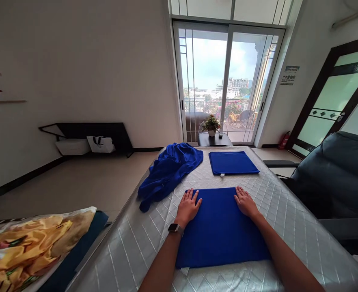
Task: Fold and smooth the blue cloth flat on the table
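Observation:
A flat blue cloth [221,231], laid out as a neat rectangle, lies in front of me on the quilted mattress [130,247]. My left hand [188,207] rests palm down on its far left corner, fingers stretched out. On the far right corner lies my right hand [245,201], also flat with its fingers extended. Beyond them is a folded blue cloth [233,162] with a small white tag at its near edge. A crumpled blue cloth [173,170] is heaped at the far left of the mattress.
Left of the mattress is a yellow patterned fabric [35,247]. A dark armchair [328,174] stands close on the right. A small table [215,140] with a potted plant [211,125] is past the far edge, before a glass sliding door [227,81].

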